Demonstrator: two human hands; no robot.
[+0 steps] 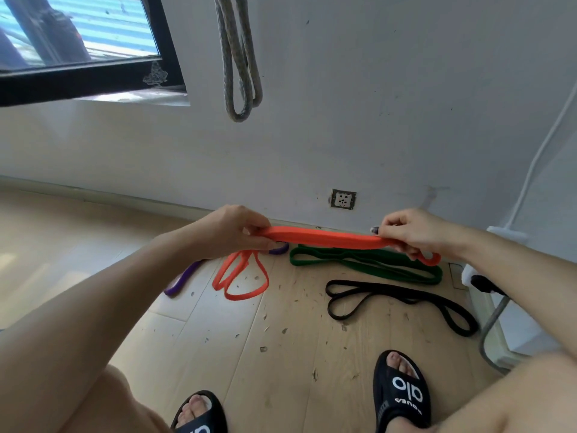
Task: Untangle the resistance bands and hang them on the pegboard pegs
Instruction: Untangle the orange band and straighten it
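Observation:
An orange resistance band [324, 237] is stretched flat between my two hands above the floor. My left hand [232, 231] pinches its left end, and loose orange loops hang down below that hand onto the floor. My right hand [415, 232] grips the right end, with a small orange loop poking out under the fingers. A green band [368, 264] lies folded on the floor by the wall. A black band [402, 300] lies in loops to its right front. A purple band [184, 278] lies partly hidden behind my left forearm. A grey band [240, 64] hangs on the wall above; its peg is out of view.
A wall socket [342, 199] sits low on the white wall. A window [78, 42] is at the upper left. A white cable and a metal-legged piece of furniture [496, 326] stand at the right. My feet in black slippers [402, 392] are on the littered wooden floor.

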